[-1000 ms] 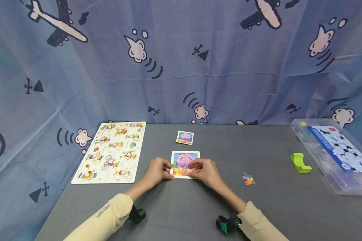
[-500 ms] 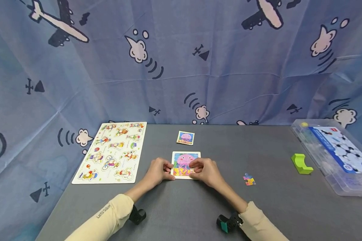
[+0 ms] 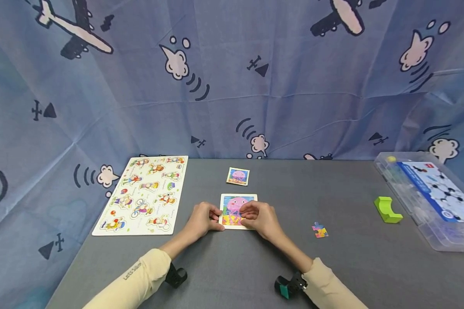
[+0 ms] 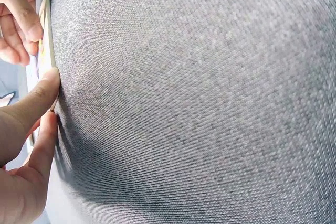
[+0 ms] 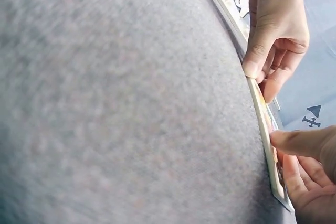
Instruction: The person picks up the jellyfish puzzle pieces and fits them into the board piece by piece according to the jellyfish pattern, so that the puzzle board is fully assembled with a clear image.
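Observation:
A small square jigsaw puzzle with a cream border and a pink jellyfish picture lies on the grey table. My left hand holds its left edge between thumb and fingers; in the left wrist view the thumb is on the rim. Over the lower right of the picture is my right hand, its fingers bent and the thumb tip on the picture. Whatever is between those fingertips is hidden, so I cannot tell if they pinch a piece. A loose puzzle piece, blue, pink and yellow, lies to the right.
Behind the puzzle lies a small jellyfish picture card. A large board with cartoon figures is on the left. On the right are a green curved block and a clear plastic case. A printed blue curtain hangs behind the table.
My right hand has shifted slightly left over the picture. My left hand keeps its place at the puzzle's left edge, and the puzzle stays where it was.

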